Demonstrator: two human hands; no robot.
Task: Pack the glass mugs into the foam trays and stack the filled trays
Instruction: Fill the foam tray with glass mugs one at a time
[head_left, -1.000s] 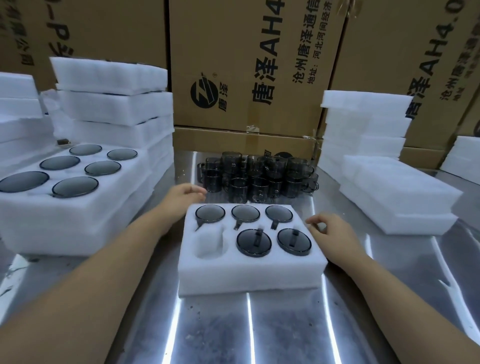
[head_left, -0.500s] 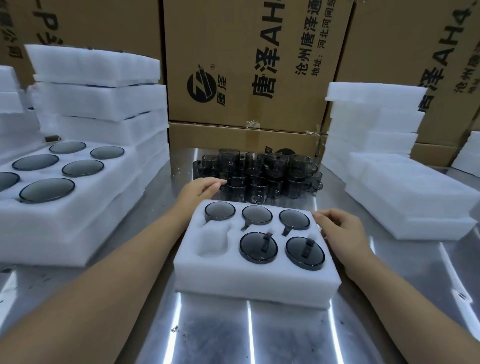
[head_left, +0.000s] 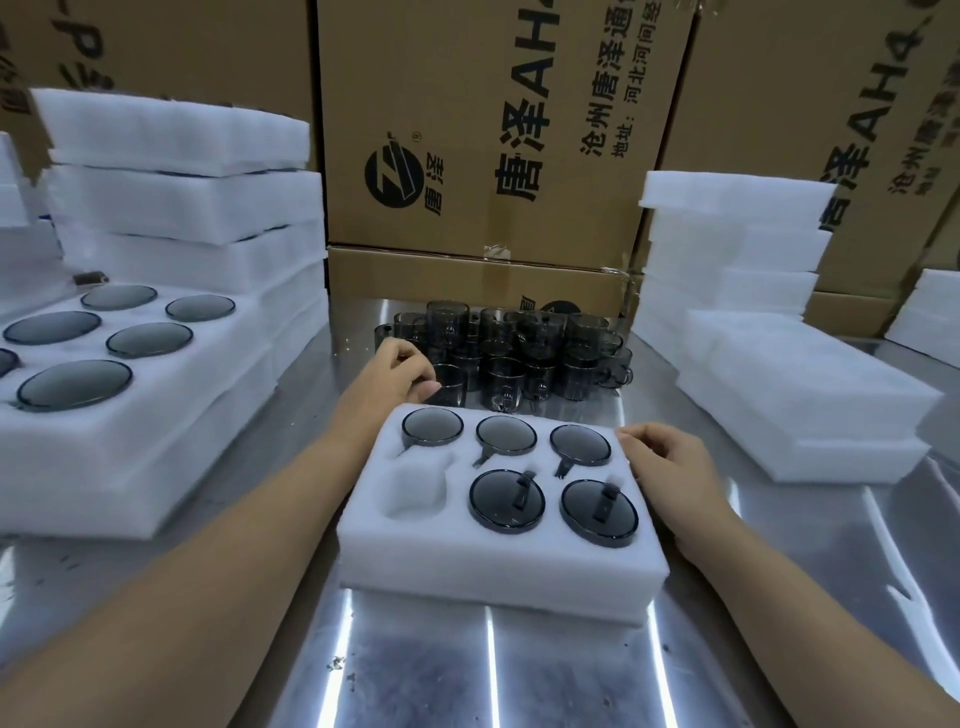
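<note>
packing warehouse | stacked cartons (head_left: 493, 130) | foam trays (head_left: 176, 202) | steel table (head_left: 571, 675)

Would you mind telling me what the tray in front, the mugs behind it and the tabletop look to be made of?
The tray: white foam, matte, with soft cut pockets. The mugs: smoky grey glass, see-through and glossy. The tabletop: probably stainless steel, since it mirrors bright light strips.

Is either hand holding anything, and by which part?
The left hand pinches a glass mug by its rim; the right hand only rests on the foam tray at its right edge.
</note>
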